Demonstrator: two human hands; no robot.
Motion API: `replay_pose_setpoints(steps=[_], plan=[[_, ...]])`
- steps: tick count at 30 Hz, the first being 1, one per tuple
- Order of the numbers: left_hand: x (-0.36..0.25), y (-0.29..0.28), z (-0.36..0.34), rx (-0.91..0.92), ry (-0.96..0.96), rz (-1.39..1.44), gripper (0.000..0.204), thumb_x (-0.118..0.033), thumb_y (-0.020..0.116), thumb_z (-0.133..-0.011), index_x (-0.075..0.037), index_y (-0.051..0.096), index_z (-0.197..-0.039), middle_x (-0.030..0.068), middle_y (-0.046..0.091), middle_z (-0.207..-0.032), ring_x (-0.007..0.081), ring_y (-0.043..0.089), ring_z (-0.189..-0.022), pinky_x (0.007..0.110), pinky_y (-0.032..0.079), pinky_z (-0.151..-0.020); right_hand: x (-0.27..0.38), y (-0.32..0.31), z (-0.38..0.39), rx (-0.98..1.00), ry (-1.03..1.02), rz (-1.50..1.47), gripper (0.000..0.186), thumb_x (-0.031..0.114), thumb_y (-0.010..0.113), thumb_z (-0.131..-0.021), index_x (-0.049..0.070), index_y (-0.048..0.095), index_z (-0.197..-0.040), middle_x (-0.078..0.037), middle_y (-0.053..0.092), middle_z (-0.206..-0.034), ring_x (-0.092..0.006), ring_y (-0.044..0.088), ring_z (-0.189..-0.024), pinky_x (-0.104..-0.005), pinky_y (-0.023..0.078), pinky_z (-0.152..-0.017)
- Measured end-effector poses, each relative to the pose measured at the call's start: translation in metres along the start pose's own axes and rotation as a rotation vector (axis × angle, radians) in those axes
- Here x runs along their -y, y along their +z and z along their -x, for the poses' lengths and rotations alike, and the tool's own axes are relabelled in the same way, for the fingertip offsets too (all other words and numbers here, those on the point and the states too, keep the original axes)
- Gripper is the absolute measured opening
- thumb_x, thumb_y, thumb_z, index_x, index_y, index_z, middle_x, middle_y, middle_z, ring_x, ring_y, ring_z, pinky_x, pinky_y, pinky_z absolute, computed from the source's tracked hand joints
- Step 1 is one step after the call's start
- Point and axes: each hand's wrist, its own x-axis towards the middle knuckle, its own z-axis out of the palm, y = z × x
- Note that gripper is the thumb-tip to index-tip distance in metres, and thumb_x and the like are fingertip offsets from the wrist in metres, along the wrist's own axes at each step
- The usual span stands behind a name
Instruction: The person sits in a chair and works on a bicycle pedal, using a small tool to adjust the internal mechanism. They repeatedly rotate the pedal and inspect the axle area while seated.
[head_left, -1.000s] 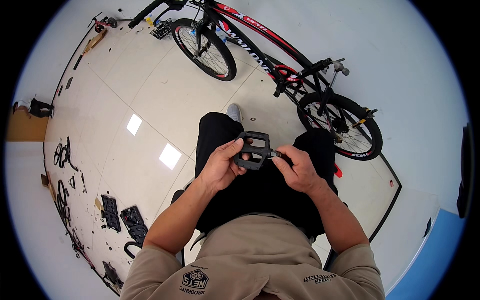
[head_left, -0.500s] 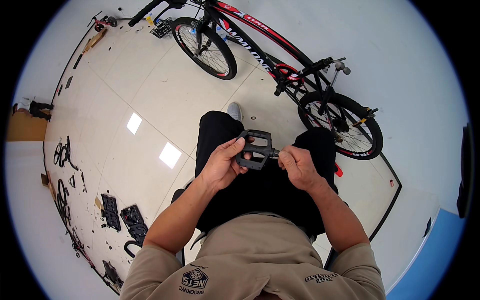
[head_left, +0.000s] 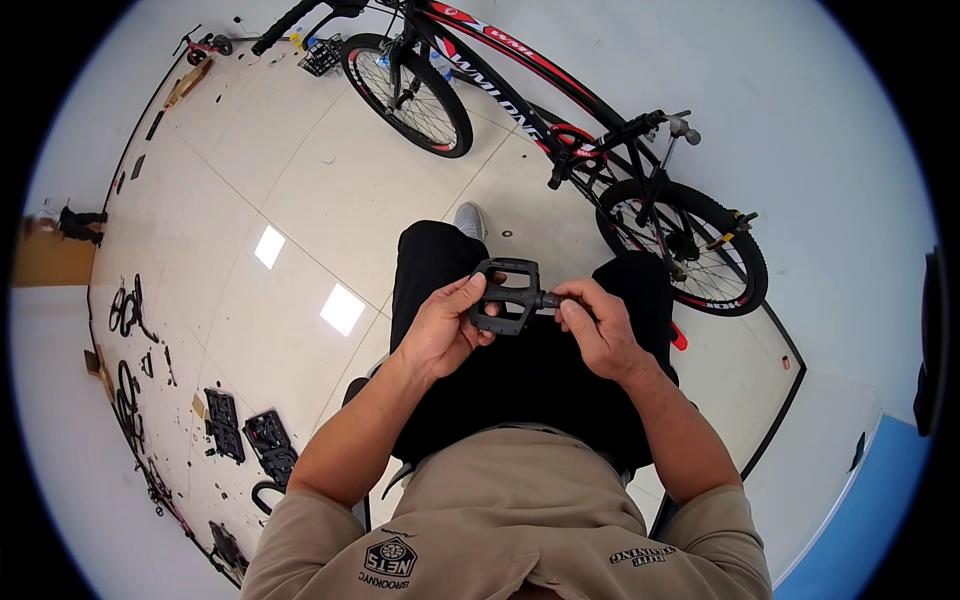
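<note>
A black bicycle pedal [head_left: 513, 295] with an open, cage-like body is held up over my lap. My left hand [head_left: 440, 330] grips its left side, thumb on top and fingers curled underneath. From the pedal's right side sticks out a short spindle [head_left: 546, 300]. My right hand [head_left: 598, 328] pinches the spindle's end between thumb and fingers, which partly cover it. Beyond my knees stands a black and red bicycle [head_left: 512, 108], its rear wheel [head_left: 682, 245] near my right knee.
Dark tool cases [head_left: 268, 445] lie spread on the tiles to my left, with loose bike parts [head_left: 128, 310] farther out. A small ring [head_left: 507, 233] lies on the floor ahead. At the far left a person [head_left: 75, 222] stands by the wall.
The fingers of my right hand have shifted up and opened out a little around the spindle's end. My left hand and the pedal stay nearly in place.
</note>
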Motion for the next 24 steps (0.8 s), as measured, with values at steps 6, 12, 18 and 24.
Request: replay_pose_setpoints(steps=[6, 12, 18, 24], plan=[[0.002, -0.001, -0.002, -0.016, -0.03, 0.05, 0.039, -0.037, 0.053, -0.106, -0.006, 0.06, -0.128, -0.0011, 0.055, -0.079, 0.0096, 0.051, -0.068, 0.024, 0.043, -0.06, 0.0, -0.002, 0.002, -0.042, 0.027, -0.059, 0.021, 0.015, 0.055, -0.103, -0.002, 0.06, -0.114, -0.004, 0.06, -0.08, -0.0106, 0.055, -0.071, -0.0266, 0.047, -0.068], [0.0, -0.009, -0.005, 0.052, -0.052, 0.13, 0.035, -0.036, 0.05, -0.108, -0.007, 0.059, -0.124, -0.0013, 0.06, -0.077, 0.0135, 0.061, -0.072, 0.026, 0.046, -0.061, -0.002, -0.004, 0.001, -0.04, 0.012, -0.032, 0.019, 0.013, 0.056, -0.102, -0.002, 0.061, -0.114, -0.004, 0.061, -0.082, -0.0111, 0.056, -0.073, -0.0262, 0.048, -0.07], [0.0, -0.005, -0.004, 0.024, -0.051, 0.125, 0.034, -0.036, 0.05, -0.108, -0.007, 0.059, -0.123, -0.0012, 0.06, -0.077, 0.0118, 0.059, -0.069, 0.026, 0.046, -0.06, -0.001, 0.002, 0.0, -0.065, -0.081, 0.03, 0.027, 0.005, 0.067, -0.093, -0.002, 0.059, -0.118, -0.006, 0.064, -0.084, -0.0138, 0.061, -0.075, -0.0277, 0.051, -0.072], [0.001, -0.007, -0.005, 0.026, -0.048, 0.092, 0.034, -0.035, 0.052, -0.107, -0.006, 0.061, -0.123, -0.0016, 0.06, -0.077, 0.0099, 0.057, -0.068, 0.025, 0.046, -0.06, 0.011, 0.005, -0.003, -0.053, -0.151, 0.068, 0.029, 0.002, 0.07, -0.09, 0.0, 0.059, -0.118, -0.007, 0.064, -0.083, -0.0145, 0.062, -0.071, -0.0278, 0.051, -0.068]])
